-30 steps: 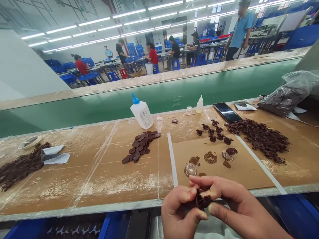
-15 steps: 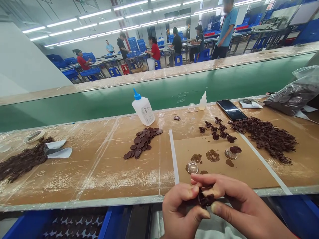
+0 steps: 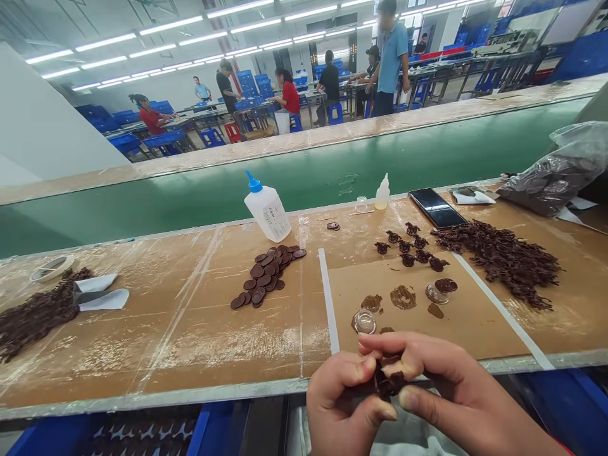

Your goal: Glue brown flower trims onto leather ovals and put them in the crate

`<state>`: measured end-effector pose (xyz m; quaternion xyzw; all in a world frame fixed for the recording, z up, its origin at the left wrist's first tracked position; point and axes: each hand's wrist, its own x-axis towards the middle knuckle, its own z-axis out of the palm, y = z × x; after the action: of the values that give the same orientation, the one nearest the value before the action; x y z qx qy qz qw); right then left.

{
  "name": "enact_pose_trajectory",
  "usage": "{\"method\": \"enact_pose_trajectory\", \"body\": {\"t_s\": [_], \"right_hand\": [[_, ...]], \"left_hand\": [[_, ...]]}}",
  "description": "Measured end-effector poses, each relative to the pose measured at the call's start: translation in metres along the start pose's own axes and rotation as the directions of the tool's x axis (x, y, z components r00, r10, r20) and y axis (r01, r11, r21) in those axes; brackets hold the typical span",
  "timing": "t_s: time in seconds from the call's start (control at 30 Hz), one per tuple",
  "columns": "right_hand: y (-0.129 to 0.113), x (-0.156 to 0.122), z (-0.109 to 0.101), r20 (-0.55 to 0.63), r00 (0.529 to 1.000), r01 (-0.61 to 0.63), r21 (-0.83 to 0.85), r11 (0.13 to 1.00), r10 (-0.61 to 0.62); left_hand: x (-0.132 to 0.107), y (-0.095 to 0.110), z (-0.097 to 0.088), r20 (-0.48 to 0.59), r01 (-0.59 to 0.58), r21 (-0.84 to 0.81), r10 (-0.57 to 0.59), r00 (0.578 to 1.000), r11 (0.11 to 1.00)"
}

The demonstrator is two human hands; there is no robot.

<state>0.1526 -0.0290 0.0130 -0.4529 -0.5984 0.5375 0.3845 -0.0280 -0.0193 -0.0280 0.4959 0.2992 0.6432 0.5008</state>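
My left hand and my right hand meet at the near edge of the workbench, both pinched on one small dark brown piece held between the fingertips. Just beyond the hands lies a brown cardboard sheet with dark smears and two small clear cups. A row of small finished brown pieces sits at its far edge. A heap of brown petal-like bits lies to the right, and a cluster of flat brown discs to the left.
A white glue bottle with a blue cap, a small dropper bottle and a phone stand near the green conveyor belt. A plastic bag lies far right; another brown heap far left. Several people work at tables behind.
My hands stay pinched on the brown piece with only slight finger shifts. The view drifted a little. The standing person in blue at the back has walked left.
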Motion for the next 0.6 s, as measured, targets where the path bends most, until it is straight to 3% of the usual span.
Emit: {"method": "enact_pose_trajectory", "body": {"t_s": [0.6], "right_hand": [[0.0021,0.0013,0.0015,0.014,1.0,-0.017,0.042,0.999,0.016]], "left_hand": [[-0.0033,-0.0028,-0.0031,0.001,-0.005,0.007,0.004,1.0,1.0]]}}
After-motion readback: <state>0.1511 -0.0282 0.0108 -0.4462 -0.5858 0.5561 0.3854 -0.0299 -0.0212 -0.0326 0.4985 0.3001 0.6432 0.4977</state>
